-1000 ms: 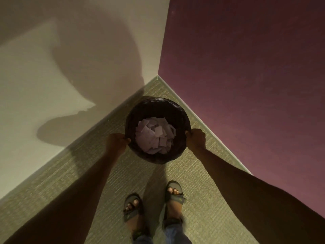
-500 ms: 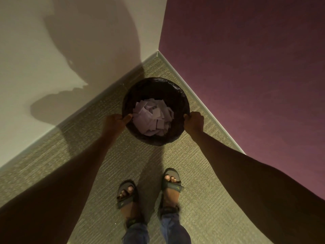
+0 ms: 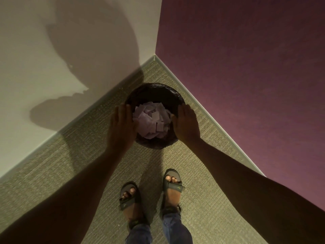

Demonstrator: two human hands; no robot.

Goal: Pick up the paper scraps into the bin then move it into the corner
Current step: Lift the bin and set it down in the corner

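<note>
A round dark bin [image 3: 154,89] stands on the carpet near the corner where the white wall and the purple wall meet. Pale paper scraps [image 3: 151,118] fill its inside. My left hand [image 3: 121,124] lies over the bin's left rim with its fingers stretched out. My right hand [image 3: 186,123] lies over the right rim in the same way, fingers straight. Neither hand curls round the rim. The hands hide the rim's left and right sides.
The white wall [image 3: 52,50] runs along the left and the purple wall [image 3: 246,67] along the right, meeting at the corner [image 3: 154,56]. My feet in sandals [image 3: 151,196] stand on the carpet just behind the bin.
The bin went a little closer to the corner a second ago and then stayed put. Both hands let go of the rim and now show straight fingers above it.
</note>
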